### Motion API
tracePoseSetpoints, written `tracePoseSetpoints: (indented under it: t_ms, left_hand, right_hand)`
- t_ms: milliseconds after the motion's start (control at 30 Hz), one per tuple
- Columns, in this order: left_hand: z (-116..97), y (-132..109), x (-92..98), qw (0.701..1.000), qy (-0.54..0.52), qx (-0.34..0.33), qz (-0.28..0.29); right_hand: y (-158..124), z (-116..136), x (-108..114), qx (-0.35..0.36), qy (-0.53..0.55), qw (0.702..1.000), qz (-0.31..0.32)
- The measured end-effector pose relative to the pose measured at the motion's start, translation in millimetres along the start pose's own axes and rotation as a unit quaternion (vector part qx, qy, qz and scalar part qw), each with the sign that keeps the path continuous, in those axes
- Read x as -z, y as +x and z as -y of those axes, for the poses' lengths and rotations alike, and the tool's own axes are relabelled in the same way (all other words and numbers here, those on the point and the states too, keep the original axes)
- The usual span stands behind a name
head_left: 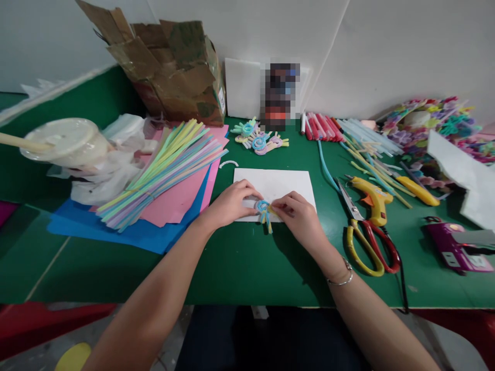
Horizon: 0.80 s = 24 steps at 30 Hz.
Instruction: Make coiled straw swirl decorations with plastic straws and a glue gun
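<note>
We are wearing a slim, silver-coloured bracelet (pixel 341 283) on our right wrist (pixel 333 264), toward four o'clock; dark navy clothing (pixel 220 340) is showing at six o'clock. Our left hand (pixel 234 202) and right hand (pixel 299 214) are showing bare, as are both forearms (pixel 166 288).

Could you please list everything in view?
spiral: one, blue-yellow, centre
panels: several, white, centre, back, right
ornaments: several, pastel, back
stems: many, pastel, left
sheets: several, pink/blue, under stems
box: one, brown, back left
round object: one, white, left
pixelated patch: one, multicoloured, back
tubes: several, red, back
sticks: several, clear, back right
scissors: one pair, yellow/red, right
glue gun: one, yellow, right
tool: one, yellow, right
pile: one, multicoloured, back right
device: one, purple, right
table: one, green, centre
left hand: one, bare, centre
right hand: one, bare, centre
</note>
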<state>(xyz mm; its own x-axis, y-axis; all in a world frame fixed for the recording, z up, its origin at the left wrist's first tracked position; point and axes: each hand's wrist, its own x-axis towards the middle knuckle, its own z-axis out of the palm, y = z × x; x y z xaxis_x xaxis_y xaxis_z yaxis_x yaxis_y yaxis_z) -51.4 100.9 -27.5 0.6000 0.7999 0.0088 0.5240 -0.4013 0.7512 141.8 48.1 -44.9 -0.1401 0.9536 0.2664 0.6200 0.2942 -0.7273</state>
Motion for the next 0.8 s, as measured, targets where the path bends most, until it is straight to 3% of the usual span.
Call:
tracePoseSetpoints:
  t_ms: [800]
  left_hand:
    - [-0.1, 0.5, 0.2, 1.0, 0.01, -0.002, 0.002]
  right_hand:
    - [-0.1, -1.6, -2.7, -0.008, 0.015, 1.0, -0.019]
